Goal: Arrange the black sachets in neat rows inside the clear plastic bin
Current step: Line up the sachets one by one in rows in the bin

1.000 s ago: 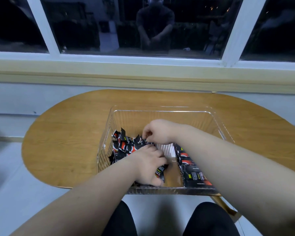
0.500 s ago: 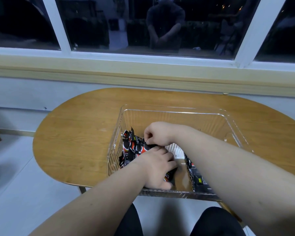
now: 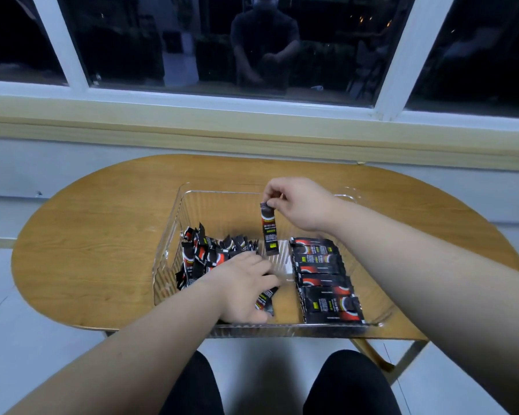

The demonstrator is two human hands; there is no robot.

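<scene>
A clear plastic bin (image 3: pixel 174 223) stands on the oval wooden table. My right hand (image 3: pixel 297 202) pinches the top end of one black sachet (image 3: pixel 269 232), which hangs upright above the bin's middle. A loose heap of black sachets (image 3: pixel 206 256) fills the bin's left side. Flat sachets (image 3: pixel 324 280) lie in a row along the right side. My left hand (image 3: pixel 240 289) reaches into the near middle of the bin with its fingers spread over a sachet (image 3: pixel 265 301) on the floor of the bin.
The wooden table (image 3: pixel 87 250) stands against a wall under a dark window (image 3: pixel 252 46). My knees (image 3: pixel 351 381) show below the table's near edge. A bare strip of the bin's floor lies between the heap and the row.
My right hand has risen from the heap with one sachet pinched by its top. The left hand stays low in the bin. The row on the right is now uncovered.
</scene>
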